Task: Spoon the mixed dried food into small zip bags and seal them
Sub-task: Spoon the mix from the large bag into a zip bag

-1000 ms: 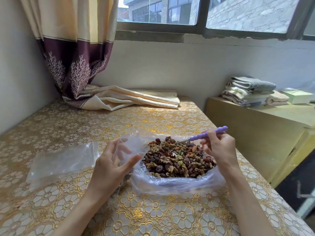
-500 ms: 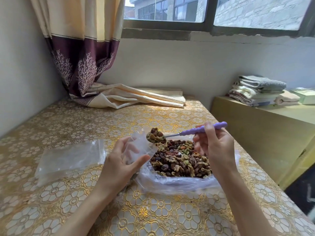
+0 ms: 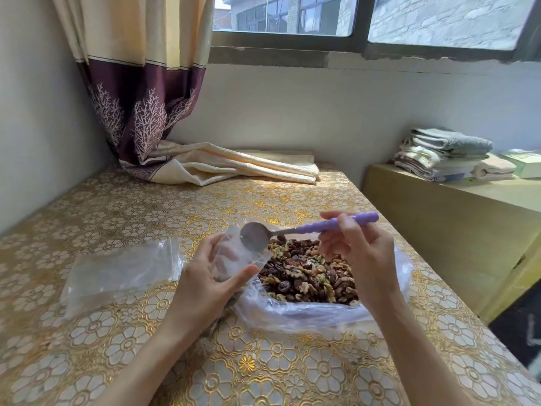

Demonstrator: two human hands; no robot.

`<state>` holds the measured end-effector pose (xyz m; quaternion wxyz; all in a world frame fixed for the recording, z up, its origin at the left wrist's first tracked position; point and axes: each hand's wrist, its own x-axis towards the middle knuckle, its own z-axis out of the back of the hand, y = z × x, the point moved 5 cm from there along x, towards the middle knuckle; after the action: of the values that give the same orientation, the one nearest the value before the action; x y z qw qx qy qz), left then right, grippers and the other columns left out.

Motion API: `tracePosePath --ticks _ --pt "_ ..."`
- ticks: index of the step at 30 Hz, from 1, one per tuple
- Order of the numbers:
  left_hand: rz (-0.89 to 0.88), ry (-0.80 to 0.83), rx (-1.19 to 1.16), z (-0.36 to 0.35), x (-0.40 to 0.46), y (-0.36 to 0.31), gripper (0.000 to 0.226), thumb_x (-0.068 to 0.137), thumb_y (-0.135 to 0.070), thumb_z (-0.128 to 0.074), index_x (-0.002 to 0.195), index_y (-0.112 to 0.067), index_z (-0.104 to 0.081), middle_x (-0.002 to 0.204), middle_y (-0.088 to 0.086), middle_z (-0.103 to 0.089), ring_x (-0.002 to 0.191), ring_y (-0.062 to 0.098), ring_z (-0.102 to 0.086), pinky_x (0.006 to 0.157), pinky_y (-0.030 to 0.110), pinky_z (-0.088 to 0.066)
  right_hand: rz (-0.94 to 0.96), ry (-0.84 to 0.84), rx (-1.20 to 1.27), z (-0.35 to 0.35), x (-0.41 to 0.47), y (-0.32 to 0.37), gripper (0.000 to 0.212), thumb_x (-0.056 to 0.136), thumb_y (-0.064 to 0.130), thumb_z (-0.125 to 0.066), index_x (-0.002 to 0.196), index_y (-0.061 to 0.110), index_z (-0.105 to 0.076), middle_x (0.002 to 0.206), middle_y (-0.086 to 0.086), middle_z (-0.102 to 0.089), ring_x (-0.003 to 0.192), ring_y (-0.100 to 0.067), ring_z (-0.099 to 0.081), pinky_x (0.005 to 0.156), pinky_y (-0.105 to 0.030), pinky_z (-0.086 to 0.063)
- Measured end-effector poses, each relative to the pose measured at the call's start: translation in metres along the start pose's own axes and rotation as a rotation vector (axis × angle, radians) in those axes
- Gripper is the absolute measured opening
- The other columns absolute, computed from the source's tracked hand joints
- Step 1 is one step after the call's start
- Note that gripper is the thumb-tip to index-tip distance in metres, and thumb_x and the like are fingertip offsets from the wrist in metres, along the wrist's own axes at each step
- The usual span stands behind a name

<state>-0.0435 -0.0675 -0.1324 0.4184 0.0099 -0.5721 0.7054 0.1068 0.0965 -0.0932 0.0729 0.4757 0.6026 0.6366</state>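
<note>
Filling a small zip bag, spoon tipped empty over its mouth.

Head view: my left hand (image 3: 205,281) is gripping the small zip bag (image 3: 234,256) open; my right hand (image 3: 355,252) is pinching the spoon (image 3: 257,236). Next I'm scooping from the mixed dried food (image 3: 310,272), right of it on the table (image 3: 146,218).

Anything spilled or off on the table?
No spill shows. Dried mix stays inside its big bag. Only oddity: the curtain hem lies bunched on the tablecloth behind the work.
</note>
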Motion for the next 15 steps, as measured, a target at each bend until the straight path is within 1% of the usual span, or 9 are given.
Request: tracePosePath --ticks 1,4,5,7,8,10,11,13,15 --pt "0.000 0.000 0.001 0.000 0.000 0.000 0.080 0.057 -0.059 -0.067 0.124 -0.019 -0.046 0.109 -0.002 -0.063 0.104 0.015 -0.063 0.090 0.020 -0.050 0.000 -0.057 -0.003 0.007 0.002 -0.001 0.026 0.097 0.004 -0.043 0.086 0.003 -0.067 0.072 -0.022 -0.069 0.052 -0.019 -0.058 0.049 -0.024 -0.049" --pt "-0.024 -0.022 -0.007 0.000 0.000 -0.003 0.075 0.057 -0.056 -0.067 0.121 -0.022 -0.045 0.095 -0.015 -0.062 0.099 -0.015 -0.055 0.082 0.000 -0.041 0.008 -0.210 -0.085 0.030 0.008 -0.002 0.028 0.098 0.010 -0.044 0.081 0.004 -0.066 0.072 -0.016 -0.071 0.051 -0.019 -0.057 0.046 -0.024 -0.049" --pt "-0.025 -0.022 -0.006 0.000 0.000 -0.003 0.075 0.058 -0.055 -0.067 0.121 -0.022 -0.045 0.094 -0.015 -0.062 0.098 -0.019 -0.053 0.081 -0.002 -0.039 0.007 -0.256 -0.140 0.038 0.009 -0.003 0.029 0.098 0.012 -0.045 0.079 0.006 -0.066 0.071 -0.015 -0.071 0.050 -0.017 -0.056 0.045 -0.024 -0.048" --pt "-0.015 -0.014 0.002 -0.001 0.001 -0.002 0.076 0.058 -0.055 -0.066 0.122 -0.020 -0.046 0.092 -0.010 -0.064 0.096 -0.014 -0.056 0.082 -0.001 -0.040 0.000 -0.329 -0.310 0.051 0.011 -0.006 0.032 0.098 0.019 -0.045 0.076 0.007 -0.065 0.068 -0.015 -0.070 0.048 -0.012 -0.054 0.046 -0.027 -0.047" --pt "-0.012 -0.013 0.005 -0.001 0.001 -0.002 0.076 0.058 -0.056 -0.066 0.122 -0.019 -0.046 0.091 -0.008 -0.064 0.096 -0.010 -0.058 0.083 0.000 -0.041 0.001 -0.351 -0.411 0.055 0.011 -0.007 0.034 0.098 0.022 -0.046 0.073 0.010 -0.065 0.065 -0.013 -0.068 0.048 -0.012 -0.053 0.049 -0.030 -0.047" --pt "-0.015 -0.009 0.005 0.000 0.000 -0.002 0.078 0.059 -0.055 -0.066 0.123 -0.016 -0.047 0.090 -0.007 -0.064 0.094 -0.005 -0.061 0.083 0.002 -0.042 0.026 -0.369 -0.579 0.059 0.011 -0.006 0.036 0.097 0.025 -0.047 0.065 0.020 -0.063 0.056 -0.003 -0.064 0.051 -0.018 -0.055 0.061 -0.038 -0.051" --pt "-0.020 -0.006 0.008 0.000 0.000 -0.002 0.078 0.059 -0.055 -0.066 0.122 -0.014 -0.048 0.090 -0.007 -0.064 0.093 -0.006 -0.060 0.083 0.002 -0.041 0.036 -0.365 -0.628 0.059 0.011 -0.006 0.038 0.097 0.025 -0.047 0.062 0.023 -0.061 0.054 -0.001 -0.063 0.052 -0.020 -0.057 0.066 -0.041 -0.052" --pt "-0.025 -0.007 0.019 0.000 0.000 -0.003 0.077 0.058 -0.055 -0.066 0.120 -0.012 -0.049 0.090 -0.010 -0.064 0.095 -0.016 -0.054 0.083 -0.002 -0.036 0.030 -0.335 -0.669 0.056 0.010 -0.006 0.041 0.097 0.024 -0.047 0.058 0.025 -0.061 0.052 0.002 -0.064 0.052 -0.019 -0.057 0.070 -0.045 -0.052" --pt "-0.025 -0.007 0.029 0.001 0.000 -0.003 0.076 0.059 -0.054 -0.066 0.118 -0.009 -0.051 0.091 -0.012 -0.063 0.095 -0.024 -0.049 0.080 -0.006 -0.031 -0.007 -0.281 -0.647 0.050 0.010 -0.010 0.041 0.096 0.024 -0.047 0.058 0.022 -0.063 0.054 0.005 -0.066 0.050 -0.015 -0.057 0.068 -0.046 -0.052"
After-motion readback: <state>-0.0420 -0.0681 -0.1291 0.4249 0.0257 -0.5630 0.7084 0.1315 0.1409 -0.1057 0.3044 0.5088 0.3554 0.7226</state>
